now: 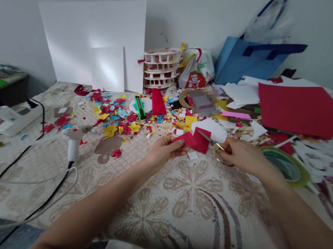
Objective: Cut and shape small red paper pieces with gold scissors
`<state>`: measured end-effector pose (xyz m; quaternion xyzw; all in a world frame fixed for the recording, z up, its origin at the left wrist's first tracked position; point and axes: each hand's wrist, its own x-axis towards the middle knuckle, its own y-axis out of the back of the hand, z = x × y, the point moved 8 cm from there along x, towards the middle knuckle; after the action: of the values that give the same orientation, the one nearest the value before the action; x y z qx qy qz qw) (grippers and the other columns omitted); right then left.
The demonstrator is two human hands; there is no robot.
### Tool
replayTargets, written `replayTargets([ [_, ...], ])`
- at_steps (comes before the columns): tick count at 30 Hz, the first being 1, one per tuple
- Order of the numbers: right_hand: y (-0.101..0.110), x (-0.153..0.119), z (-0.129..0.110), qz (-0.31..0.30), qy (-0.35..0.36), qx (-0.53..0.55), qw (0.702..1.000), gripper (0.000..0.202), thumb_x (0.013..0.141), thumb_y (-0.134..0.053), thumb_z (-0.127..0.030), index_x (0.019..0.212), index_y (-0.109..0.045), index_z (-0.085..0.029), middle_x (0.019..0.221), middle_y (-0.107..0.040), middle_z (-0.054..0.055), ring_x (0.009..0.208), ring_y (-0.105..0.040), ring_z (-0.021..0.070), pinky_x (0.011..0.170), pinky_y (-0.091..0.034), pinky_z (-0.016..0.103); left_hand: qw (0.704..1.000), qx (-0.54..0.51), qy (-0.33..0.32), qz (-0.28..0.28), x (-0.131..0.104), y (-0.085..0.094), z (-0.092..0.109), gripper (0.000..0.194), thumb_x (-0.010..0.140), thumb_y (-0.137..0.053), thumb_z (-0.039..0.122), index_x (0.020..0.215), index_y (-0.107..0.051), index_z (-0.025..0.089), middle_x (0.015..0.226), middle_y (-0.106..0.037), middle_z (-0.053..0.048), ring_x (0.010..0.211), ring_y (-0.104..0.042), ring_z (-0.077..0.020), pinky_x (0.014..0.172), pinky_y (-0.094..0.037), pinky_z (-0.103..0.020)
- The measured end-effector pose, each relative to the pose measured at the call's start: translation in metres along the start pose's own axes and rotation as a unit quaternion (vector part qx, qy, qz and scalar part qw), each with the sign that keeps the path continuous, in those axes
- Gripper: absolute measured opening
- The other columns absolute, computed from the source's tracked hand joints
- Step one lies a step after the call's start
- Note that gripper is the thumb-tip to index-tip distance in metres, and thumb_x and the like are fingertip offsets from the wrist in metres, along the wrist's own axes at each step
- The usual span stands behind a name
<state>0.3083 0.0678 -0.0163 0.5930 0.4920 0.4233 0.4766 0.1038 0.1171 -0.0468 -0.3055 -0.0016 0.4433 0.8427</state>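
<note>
My left hand point(167, 148) pinches the left end of a small red paper piece point(197, 139) above the patterned tablecloth. Gold-handled scissors point(220, 147) are in my right hand point(234, 153), its fingers closed round the handles. Their blades point up and left and meet the right part of the red piece. A small white scrap point(193, 155) lies just under the red piece, and a larger white paper point(211, 129) lies behind it.
Paper flowers and scraps point(117, 118) spread across the table. A glue gun point(73, 144) with cables stands left. Right are a tape roll point(286, 165) and a large red sheet point(304, 111). White boards point(74, 42), a tiered white frame point(163, 67) and a blue bag point(239, 64) stand behind.
</note>
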Motion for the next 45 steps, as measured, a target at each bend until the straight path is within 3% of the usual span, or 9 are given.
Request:
replayTargets([
  [3, 0.006, 0.000, -0.009, 0.000, 0.005, 0.195, 0.981, 0.018, 0.079, -0.050, -0.039, 0.080, -0.047, -0.021, 0.062, -0.056, 0.001, 0.053, -0.051, 0.0149, 0.049, -0.032, 0.026, 1.000, -0.012, -0.013, -0.006, -0.001, -0.001, 0.004, 0.007, 0.079, -0.060, 0.015, 0.079, -0.060, 0.008, 0.073, -0.069, -0.008, 0.066, -0.065, -0.0103, 0.072, -0.051, -0.024],
  [5, 0.006, -0.003, -0.027, -0.020, 0.046, 0.357, 0.933, 0.021, 0.082, -0.047, -0.041, 0.087, -0.045, -0.021, 0.066, -0.053, 0.000, 0.055, -0.050, 0.0137, 0.050, -0.037, 0.025, 0.999, -0.026, -0.026, -0.012, -0.001, -0.002, 0.007, 0.008, 0.079, -0.060, 0.016, 0.079, -0.059, 0.009, 0.074, -0.069, -0.008, 0.068, -0.066, -0.0112, 0.075, -0.051, -0.026],
  [8, 0.002, -0.011, -0.055, -0.037, 0.096, 0.463, 0.880, 0.025, 0.081, -0.051, -0.042, 0.093, -0.041, -0.022, 0.071, -0.047, -0.002, 0.058, -0.047, 0.0123, 0.054, -0.041, 0.025, 0.998, -0.044, -0.049, -0.010, -0.002, -0.002, 0.013, 0.007, 0.081, -0.058, 0.016, 0.080, -0.058, 0.009, 0.077, -0.070, -0.009, 0.072, -0.067, -0.0127, 0.078, -0.051, -0.028],
  [12, -0.011, -0.028, -0.084, -0.097, 0.143, 0.428, 0.887, 0.025, 0.084, -0.047, -0.044, 0.098, -0.041, -0.023, 0.079, -0.048, 0.000, 0.067, -0.047, 0.0141, 0.059, -0.040, 0.025, 0.995, -0.057, -0.079, -0.013, -0.002, -0.003, 0.022, 0.008, 0.083, -0.055, 0.016, 0.083, -0.059, 0.009, 0.083, -0.070, -0.010, 0.080, -0.067, -0.0149, 0.080, -0.050, -0.028],
  [15, -0.015, -0.036, -0.091, -0.121, 0.152, 0.407, 0.893, 0.028, 0.088, -0.036, -0.049, 0.094, -0.043, -0.022, 0.075, -0.048, 0.001, 0.064, -0.045, 0.0147, 0.057, -0.038, 0.026, 0.994, -0.052, -0.095, -0.016, -0.004, -0.004, 0.028, 0.011, 0.083, -0.056, 0.018, 0.086, -0.059, 0.009, 0.089, -0.069, -0.011, 0.084, -0.067, -0.0160, 0.082, -0.049, -0.029],
  [21, -0.019, -0.040, -0.097, -0.155, 0.156, 0.405, 0.887, 0.037, 0.088, -0.030, -0.055, 0.080, -0.041, -0.021, 0.067, -0.044, -0.001, 0.059, -0.040, 0.0131, 0.054, -0.033, 0.026, 0.993, -0.046, -0.104, -0.035, -0.006, -0.008, 0.027, 0.012, 0.079, -0.061, 0.021, 0.085, -0.058, 0.011, 0.087, -0.069, -0.009, 0.083, -0.067, -0.0158, 0.083, -0.050, -0.030],
  [33, -0.022, -0.042, -0.099, -0.183, 0.145, 0.427, 0.874, 0.042, 0.086, -0.029, -0.060, 0.084, -0.043, -0.020, 0.064, -0.042, -0.003, 0.055, -0.038, 0.0121, 0.051, -0.030, 0.026, 0.993, -0.034, -0.083, -0.076, -0.008, -0.016, 0.023, 0.014, 0.077, -0.063, 0.022, 0.076, -0.054, 0.011, 0.075, -0.069, -0.007, 0.072, -0.068, -0.0138, 0.073, -0.052, -0.026],
  [45, -0.021, -0.043, -0.100, -0.183, 0.140, 0.424, 0.876, 0.044, 0.085, -0.030, -0.061, 0.081, -0.043, -0.020, 0.063, -0.042, -0.003, 0.055, -0.038, 0.0119, 0.050, -0.031, 0.025, 0.993, -0.025, -0.085, -0.078, -0.007, -0.015, 0.022, 0.018, 0.075, -0.066, 0.023, 0.079, -0.052, 0.011, 0.077, -0.069, -0.007, 0.076, -0.067, -0.0143, 0.080, -0.051, -0.030],
])
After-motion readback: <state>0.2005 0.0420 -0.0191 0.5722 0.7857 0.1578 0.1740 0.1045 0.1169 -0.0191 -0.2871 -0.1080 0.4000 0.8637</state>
